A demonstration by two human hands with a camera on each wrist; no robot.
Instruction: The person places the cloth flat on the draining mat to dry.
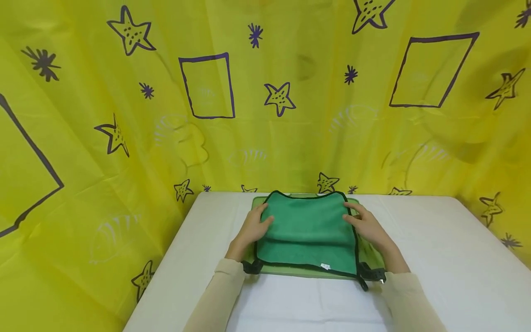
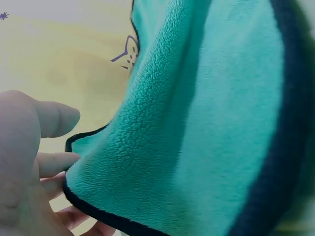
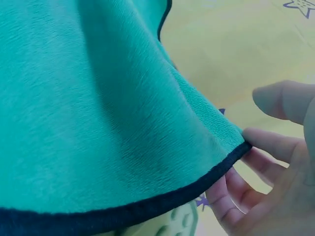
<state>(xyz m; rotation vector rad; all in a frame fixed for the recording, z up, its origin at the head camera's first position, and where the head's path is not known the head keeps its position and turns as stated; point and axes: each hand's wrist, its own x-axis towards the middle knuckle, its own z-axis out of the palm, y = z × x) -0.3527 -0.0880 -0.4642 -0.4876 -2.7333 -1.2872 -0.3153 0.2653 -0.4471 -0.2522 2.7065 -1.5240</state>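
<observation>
A green fleecy towel (image 1: 309, 230) with dark edging and a small white tag (image 1: 325, 266) lies over a light green item (image 1: 290, 271), whose border shows around it. My left hand (image 1: 254, 226) is at the towel's left edge. In the left wrist view the thumb stands away from the towel (image 2: 147, 128) while the fingers touch its edge, some partly hidden behind it. At the right edge is my right hand (image 1: 369, 228). Its fingertips touch the dark edging in the right wrist view, with the thumb raised apart from the towel (image 3: 123, 113).
Both things rest on a white-covered table (image 1: 435, 240). Yellow curtains (image 1: 249, 138) with stars and squares hang behind and along the sides. Dark wrist straps (image 1: 373, 273) are worn near the sleeves. Raised or printed spots mark the green item's corner (image 3: 179, 221).
</observation>
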